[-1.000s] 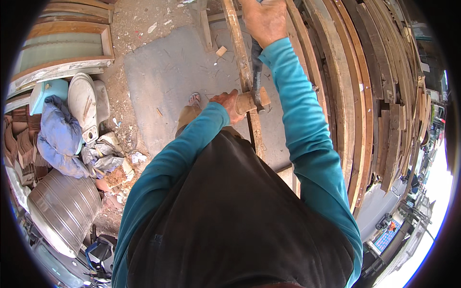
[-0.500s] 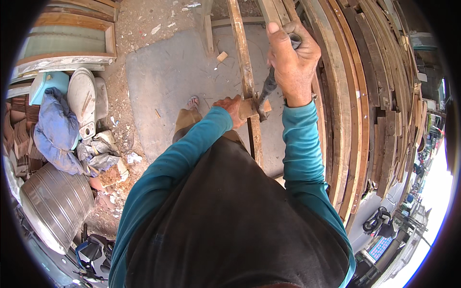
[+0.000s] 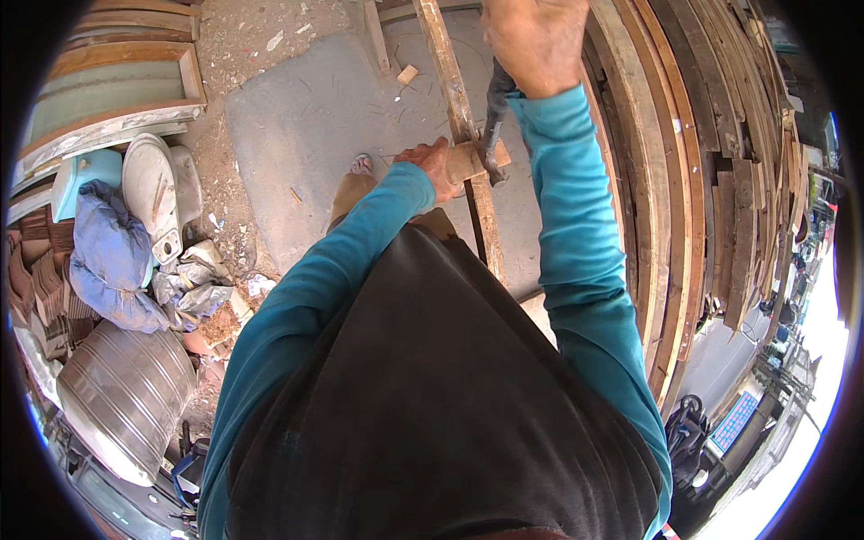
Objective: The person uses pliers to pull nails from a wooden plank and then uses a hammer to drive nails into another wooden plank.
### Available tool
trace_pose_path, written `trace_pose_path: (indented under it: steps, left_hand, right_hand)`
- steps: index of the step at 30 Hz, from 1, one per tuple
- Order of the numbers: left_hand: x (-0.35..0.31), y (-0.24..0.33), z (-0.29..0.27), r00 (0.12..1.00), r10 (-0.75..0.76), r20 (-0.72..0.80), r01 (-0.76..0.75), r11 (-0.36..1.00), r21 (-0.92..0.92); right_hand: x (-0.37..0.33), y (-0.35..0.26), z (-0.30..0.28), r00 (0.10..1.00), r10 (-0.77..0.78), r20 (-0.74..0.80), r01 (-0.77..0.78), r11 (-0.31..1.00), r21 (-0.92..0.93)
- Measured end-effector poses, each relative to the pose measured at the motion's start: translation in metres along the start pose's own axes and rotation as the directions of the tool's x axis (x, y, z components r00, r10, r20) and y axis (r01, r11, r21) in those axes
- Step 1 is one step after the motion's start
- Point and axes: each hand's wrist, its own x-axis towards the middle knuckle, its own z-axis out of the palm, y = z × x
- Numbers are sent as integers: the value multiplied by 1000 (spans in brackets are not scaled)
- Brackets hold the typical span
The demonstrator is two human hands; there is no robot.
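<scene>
Left hand grips a block across a beam; right hand clasps a bar (lower end at the block)

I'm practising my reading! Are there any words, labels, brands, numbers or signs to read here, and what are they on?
There are none that can be read.
Wooden block in the left hand: no writing seen.
Dark tool in the right hand: no writing seen.
Dark top: a faint mark, too blurred to read.
Blue-and-pink panel at far right: too small to tell.
</scene>
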Motion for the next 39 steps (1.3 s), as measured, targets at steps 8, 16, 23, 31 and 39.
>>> trace_pose_path:
  steps: [8, 16, 23, 31, 39]
  left_hand:
    - [13, -1, 34, 998, -52, -23, 54, 994, 96]
    - [20, 0, 23, 998, -58, -36, 61, 994, 94]
    - [39, 65, 8, 998, 61, 10, -59, 989, -139]
    - [-31, 144, 88, 951, 282, 124, 123, 21, -992]
    - [-41, 188, 88, 930, 354, 98, 164, -162, -973]
  right_hand:
    - [-6, 3, -9, 1000, 9, 5, -10, 985, 171]
    - [-131, -4, -92, 948, -43, -315, 165, 914, 371]
    - [-138, -4, -183, 818, 53, -572, 289, 823, 490]
    - [-227, -94, -304, 883, 55, -466, 292, 713, 638]
    - [-237, -99, -305, 933, -29, -358, 215, 843, 493]
